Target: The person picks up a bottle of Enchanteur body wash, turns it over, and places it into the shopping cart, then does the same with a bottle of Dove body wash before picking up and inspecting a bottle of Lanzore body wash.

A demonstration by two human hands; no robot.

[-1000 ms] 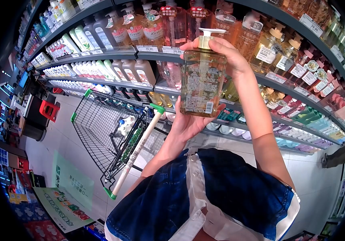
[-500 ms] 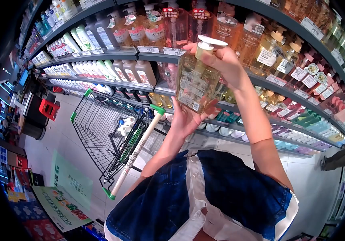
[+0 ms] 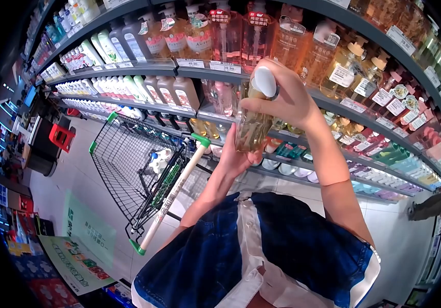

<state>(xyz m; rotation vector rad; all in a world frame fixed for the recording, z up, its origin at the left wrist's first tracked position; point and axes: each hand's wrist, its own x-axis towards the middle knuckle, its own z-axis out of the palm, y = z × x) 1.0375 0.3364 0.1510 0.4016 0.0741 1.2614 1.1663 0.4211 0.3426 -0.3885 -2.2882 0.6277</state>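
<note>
Turned since the earlier frame, the pump bottle (image 3: 251,128) now shows its narrow edge instead of its broad labelled face, and its white pump head (image 3: 265,81) points toward the camera. It is held upright at chest height, just in front of the shelf rim (image 3: 143,66) and the rows of bottles behind it. The right hand (image 3: 289,102) grips the bottle's shoulder, with its fingers curled close together around the neck and the thumb laid across the front below the pump. The left hand (image 3: 233,156) cups the base from below with the palm against the glass. Its fingers sit behind the bottle, so I cannot tell how far they curl. A shopping cart (image 3: 123,164) stands to the left, parallel to the shelving, and its green-tipped handle (image 3: 174,190) runs near the left forearm without touching it. Between the bottle and the shelf front there is little space. Bare floor (image 3: 71,179) lies open beyond the cart on the left, and more open tile shows to the right, below the lowest shelf.
</note>
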